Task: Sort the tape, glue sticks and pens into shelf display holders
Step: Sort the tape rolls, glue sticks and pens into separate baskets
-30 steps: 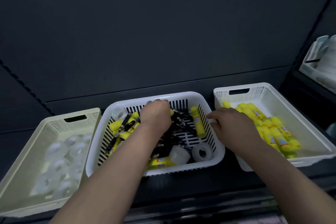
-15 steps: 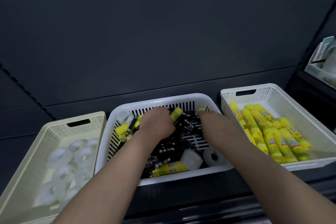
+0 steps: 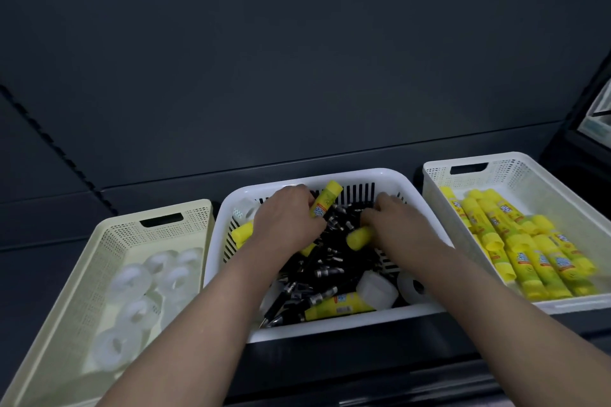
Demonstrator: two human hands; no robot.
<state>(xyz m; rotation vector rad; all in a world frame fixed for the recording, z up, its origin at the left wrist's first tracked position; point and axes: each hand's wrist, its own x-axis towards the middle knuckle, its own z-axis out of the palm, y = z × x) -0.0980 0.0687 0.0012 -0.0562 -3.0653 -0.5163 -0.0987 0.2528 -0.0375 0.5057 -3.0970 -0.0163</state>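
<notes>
A white slotted basket [image 3: 390, 177] in the middle holds mixed black pens [image 3: 325, 271], yellow glue sticks and white tape rolls [image 3: 378, 289]. My left hand [image 3: 286, 220] is inside it and grips a yellow glue stick [image 3: 325, 200] that points up and back. My right hand [image 3: 396, 225] is also inside, its fingers curled round another yellow glue stick [image 3: 358, 237]. A third glue stick [image 3: 337, 306] lies near the basket's front wall. The cream basket [image 3: 109, 235] on the left holds several tape rolls [image 3: 130, 279]. The white basket [image 3: 515, 172] on the right holds several glue sticks [image 3: 529, 254].
All three baskets stand side by side on a dark shelf with a dark back panel [image 3: 297, 76]. A perforated upright strip [image 3: 56, 149] runs down the left. A pale container [image 3: 598, 116] shows at the right edge.
My right hand has moved from the middle basket's right rim into it and taken a glue stick. My left hand has lifted a glue stick out of the pile.
</notes>
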